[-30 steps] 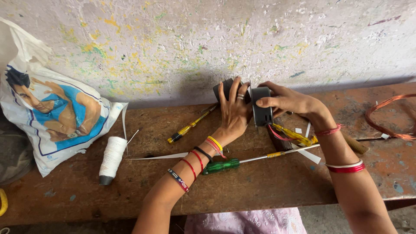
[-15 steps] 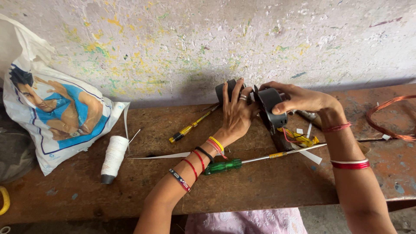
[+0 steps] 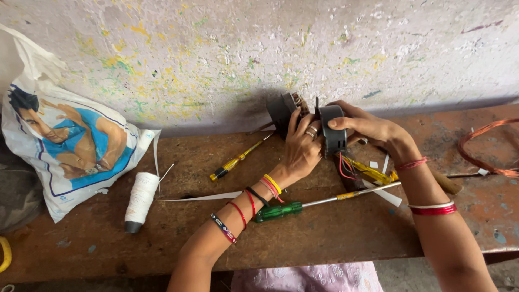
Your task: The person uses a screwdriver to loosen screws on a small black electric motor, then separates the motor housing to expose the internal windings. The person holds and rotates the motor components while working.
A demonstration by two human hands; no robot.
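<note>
Head view: both hands, left hand (image 3: 303, 148) and right hand (image 3: 367, 127), grasp one dark motor part (image 3: 330, 127) by the wall; white-and-blue printed bag (image 3: 70, 146) far left; two screwdrivers (image 3: 278, 211), one thread spool (image 3: 140, 200)

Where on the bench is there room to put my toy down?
Bare wood lies along the front edge of the bench, below the green screwdriver, and between the thread spool and the yellow screwdriver. It is crowded under the right hand, among wires and tools.
</note>
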